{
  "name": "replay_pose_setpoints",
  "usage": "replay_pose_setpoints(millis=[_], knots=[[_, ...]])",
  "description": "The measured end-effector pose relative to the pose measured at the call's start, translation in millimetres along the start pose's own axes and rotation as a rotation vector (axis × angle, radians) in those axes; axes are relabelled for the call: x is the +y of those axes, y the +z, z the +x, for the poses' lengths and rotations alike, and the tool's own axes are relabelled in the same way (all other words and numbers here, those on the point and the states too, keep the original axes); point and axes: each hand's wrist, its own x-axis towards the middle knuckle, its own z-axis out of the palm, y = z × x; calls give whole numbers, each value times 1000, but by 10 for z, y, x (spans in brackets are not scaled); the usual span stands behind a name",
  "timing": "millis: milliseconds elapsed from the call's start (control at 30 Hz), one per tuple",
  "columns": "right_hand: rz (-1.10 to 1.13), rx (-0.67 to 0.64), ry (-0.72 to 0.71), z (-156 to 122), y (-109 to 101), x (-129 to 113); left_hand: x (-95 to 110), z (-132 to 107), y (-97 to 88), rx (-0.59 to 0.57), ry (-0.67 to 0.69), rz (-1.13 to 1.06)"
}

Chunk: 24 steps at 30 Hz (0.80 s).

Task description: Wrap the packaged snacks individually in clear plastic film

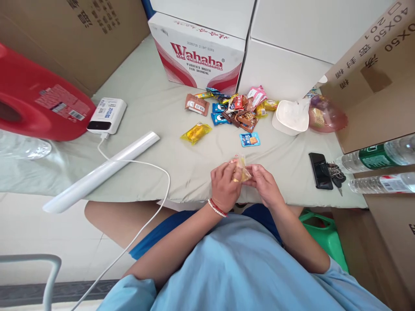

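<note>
Close to the table's front edge, my left hand (225, 183) and my right hand (263, 183) meet around a small clear-and-yellow snack packet (242, 167). The left fingers are curled over its left side, and the right thumb and fingers pinch its right edge. What lies inside the wrapper is hard to make out. Beyond the hands lie a small blue packet (249, 139) and a yellow snack packet (196, 132). Farther back is a pile of mixed wrapped snacks (238, 108), with a brown packet (197, 105) at its left.
A white tub (291, 117) and a reddish bowl (327, 114) stand right of the pile, before cardboard. A phone (320, 170), keys (336, 172) and water bottles (376, 157) lie right. A white tube lamp (103, 172), cable, power bank (107, 115) and red jug (42, 95) are left.
</note>
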Motion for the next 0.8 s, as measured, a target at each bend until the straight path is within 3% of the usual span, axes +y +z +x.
replay_pose_setpoints(millis=[100,233,400,567,667,733,800], knots=[[199,-26,135,-82,-89,16,-10,-72,22,-18,208,-42],[285,-77,253,-107,-147,105,-8,-124,-13,-179,336,-321],[354,-54,251,-97,-117,230,61,-103,-153,-214,241,-697],[357,-77,191,-58,-214,287,-17,-62,-318,-231,148,-583],[250,71,27,106,-608,149,-302,-121,-460,-142,95,-301],[135,246,-117,327,-1107,-60,-549,-186,-566,-122,51,-109],[-48,432,-281,661,-1774,-333,-757,-245,-646,-134,25,50]])
